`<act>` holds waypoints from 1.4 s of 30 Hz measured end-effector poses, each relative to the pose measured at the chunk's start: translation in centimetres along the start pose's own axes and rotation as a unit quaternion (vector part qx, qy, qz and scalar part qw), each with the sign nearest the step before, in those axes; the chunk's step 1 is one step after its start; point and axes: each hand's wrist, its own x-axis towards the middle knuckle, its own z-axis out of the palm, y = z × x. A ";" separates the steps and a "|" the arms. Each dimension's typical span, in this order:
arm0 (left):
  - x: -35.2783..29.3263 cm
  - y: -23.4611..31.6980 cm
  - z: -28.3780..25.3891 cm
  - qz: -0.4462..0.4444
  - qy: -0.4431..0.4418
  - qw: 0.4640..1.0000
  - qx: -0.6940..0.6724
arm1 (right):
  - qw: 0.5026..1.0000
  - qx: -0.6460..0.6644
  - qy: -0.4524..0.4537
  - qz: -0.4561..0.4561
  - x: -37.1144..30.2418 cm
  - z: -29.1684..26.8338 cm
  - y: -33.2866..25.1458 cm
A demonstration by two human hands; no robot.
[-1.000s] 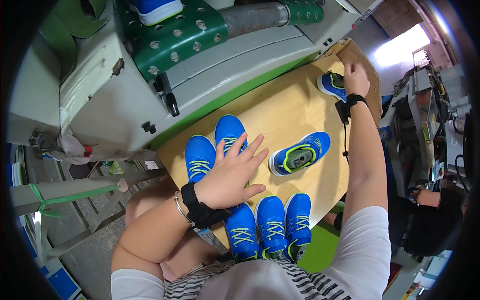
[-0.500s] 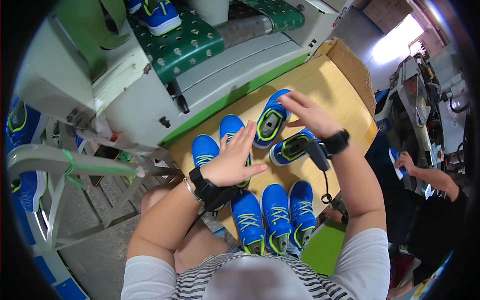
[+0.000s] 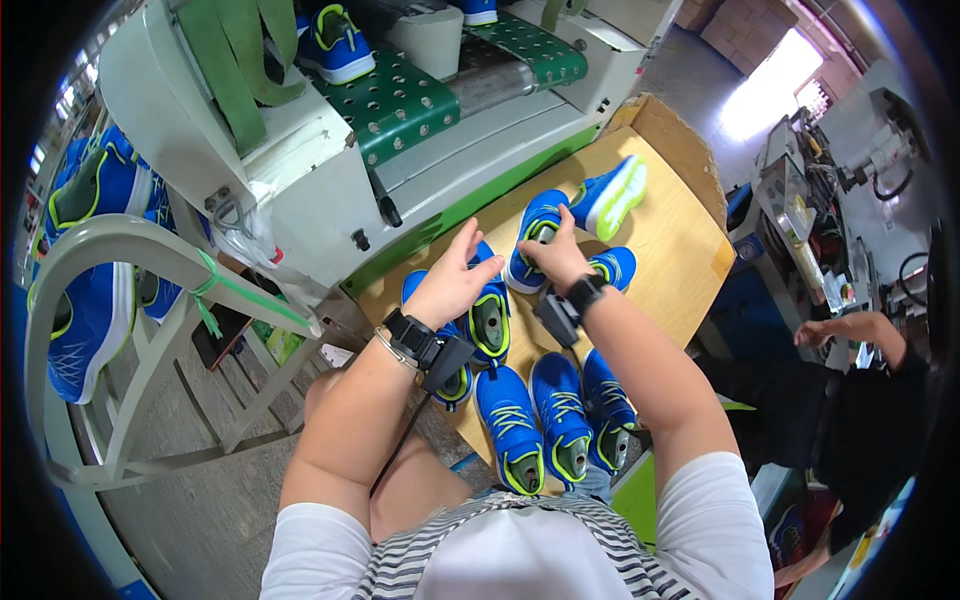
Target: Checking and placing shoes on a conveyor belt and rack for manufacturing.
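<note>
My left hand (image 3: 458, 285) hovers over two blue lace-up shoes on the left of the wooden board, its fingers apart and holding nothing. One of these, a blue shoe with a yellow-green collar (image 3: 490, 325), shows a grey insert inside. My right hand (image 3: 560, 252) is at the opening of another blue shoe (image 3: 540, 212), thumb and fingers spread; whether it touches the shoe is unclear. Behind my right wrist a blue shoe (image 3: 615, 266) is partly hidden. Beyond it, a tipped shoe (image 3: 615, 195) turns its white and yellow-green sole toward me.
Three blue shoes (image 3: 560, 410) stand in a row near my lap on the wooden board (image 3: 685, 235). A machine with a green perforated belt (image 3: 400, 115) carries shoes beyond. At left is a metal rack (image 3: 130, 235) with shoes. A co-worker's hand (image 3: 815, 333) shows at right.
The tipped shoe now lies at the board's far side. The co-worker's hand no longer holds a shoe. My right hand has moved left and nearer, onto the middle shoe; my left hand shifted slightly.
</note>
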 end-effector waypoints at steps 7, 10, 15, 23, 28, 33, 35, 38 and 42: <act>-0.6 1.9 0.6 0.051 0.073 0.996 -0.028 | 0.921 0.387 -0.042 -0.032 -4.4 -1.1 -5.7; -1.9 4.6 -0.2 0.010 -0.050 0.983 -0.176 | 0.919 0.301 -0.109 -0.232 -8.8 -1.1 -8.7; -1.1 6.6 -1.0 0.035 -0.134 0.883 -0.449 | 0.925 -0.239 0.107 -0.275 -5.8 -6.5 -3.0; 1.7 7.7 -4.2 0.187 0.002 0.836 -0.516 | 0.927 -0.313 -0.038 -0.204 -7.9 -9.8 4.3; 1.3 8.0 -4.0 0.175 -0.134 0.831 -0.511 | 0.980 -0.128 0.086 -0.124 -8.4 -11.0 6.3; 0.1 8.0 -4.7 0.156 -0.108 0.853 -0.487 | 0.974 0.168 0.092 0.124 -10.0 -11.3 6.3; 0.1 7.7 -4.3 0.159 -0.118 0.850 -0.488 | 0.955 0.259 0.087 0.119 -9.5 -12.5 8.4; 0.0 6.8 -3.8 0.108 -0.129 0.850 -0.500 | 0.928 0.334 0.086 0.141 -8.5 -16.0 10.4; -1.0 6.4 -3.6 0.054 -0.122 0.883 -0.449 | 0.934 0.329 0.130 -0.044 -11.3 -15.0 0.4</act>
